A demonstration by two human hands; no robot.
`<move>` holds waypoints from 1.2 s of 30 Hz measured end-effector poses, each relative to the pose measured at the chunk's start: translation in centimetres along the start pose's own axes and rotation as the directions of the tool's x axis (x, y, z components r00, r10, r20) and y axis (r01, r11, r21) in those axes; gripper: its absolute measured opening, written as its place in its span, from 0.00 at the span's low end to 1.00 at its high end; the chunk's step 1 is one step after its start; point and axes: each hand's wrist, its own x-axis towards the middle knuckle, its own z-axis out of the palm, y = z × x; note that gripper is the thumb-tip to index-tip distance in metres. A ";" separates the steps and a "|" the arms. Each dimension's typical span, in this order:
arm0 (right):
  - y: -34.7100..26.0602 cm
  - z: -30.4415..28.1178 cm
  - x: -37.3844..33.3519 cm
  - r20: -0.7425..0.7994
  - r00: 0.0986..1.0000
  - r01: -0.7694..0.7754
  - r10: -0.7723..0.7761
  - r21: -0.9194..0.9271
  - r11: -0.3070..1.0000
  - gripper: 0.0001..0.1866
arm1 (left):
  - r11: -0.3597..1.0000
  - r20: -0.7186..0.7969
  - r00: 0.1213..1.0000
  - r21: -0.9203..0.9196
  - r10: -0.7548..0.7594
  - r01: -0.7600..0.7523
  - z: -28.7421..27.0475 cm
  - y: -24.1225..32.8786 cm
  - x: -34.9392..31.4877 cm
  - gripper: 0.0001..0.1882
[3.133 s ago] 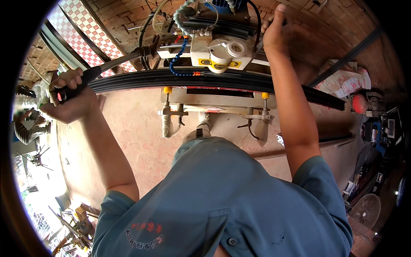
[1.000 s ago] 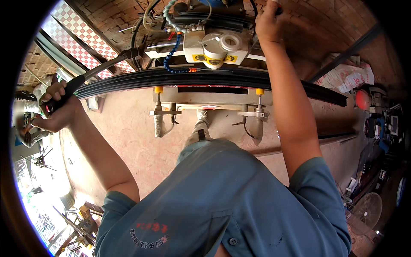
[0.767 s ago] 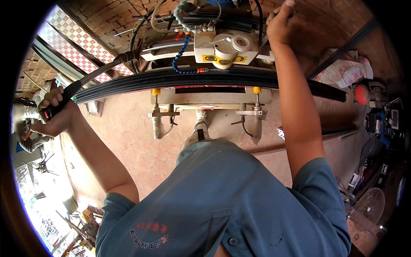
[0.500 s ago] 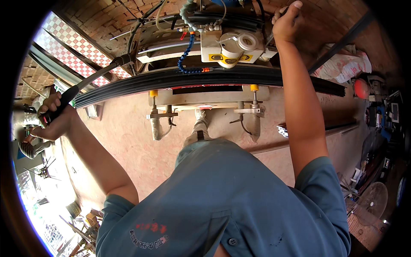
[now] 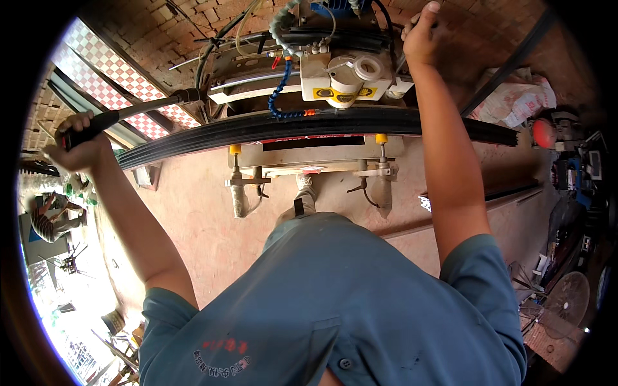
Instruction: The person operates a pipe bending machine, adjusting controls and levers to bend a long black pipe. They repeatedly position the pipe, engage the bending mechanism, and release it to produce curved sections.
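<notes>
My left hand [image 5: 84, 145] is closed around the black grip of a long lever [image 5: 138, 108], which runs to the machine at the back left. My right hand [image 5: 421, 40] is closed at the far right of the machine, on a dark handle mostly hidden by the fingers. Between my hands is the machine's white housing [image 5: 312, 76], with a white cup and ring on top. In front of it, a bundle of long black profiles [image 5: 270, 127] lies across the bed. Two clamps with yellow caps [image 5: 235, 148] [image 5: 381, 138] stand at its near edge.
A blue segmented coolant hose [image 5: 279, 87] bends down to the profiles. White sacks [image 5: 518, 96] lie at the right, near a red round object [image 5: 544, 133]. A fan [image 5: 566, 304] stands lower right. Another person [image 5: 55, 222] is at far left. Checkered panels [image 5: 129, 80] lean at the back left.
My left hand and the lever's grip have moved up and slightly away. My right hand has shifted slightly left, its grip kept. The machine sits slightly lower in the picture.
</notes>
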 end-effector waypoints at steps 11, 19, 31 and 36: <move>-0.5 -2.1 1.5 0.225 0.974 0.048 0.003 -0.218 0.975 0.27 | 1.000 -0.055 0.998 -0.012 0.003 -0.004 7.3 -2.1 5.9 0.17; -2.9 -10.5 -9.4 0.041 0.972 0.229 -0.232 -0.400 0.887 0.17 | 0.965 0.037 0.999 0.259 0.020 -0.028 8.2 -3.9 9.8 0.15; -1.9 -28.1 -40.6 0.310 0.931 0.094 0.193 -0.713 0.694 0.07 | 0.823 0.243 0.926 0.431 0.289 -0.370 2.3 -7.0 8.7 0.30; -2.4 -32.7 -53.3 0.125 0.802 -0.320 0.584 -0.736 0.597 0.07 | 0.639 0.317 0.948 0.723 0.033 -0.264 0.6 -9.3 -8.9 0.21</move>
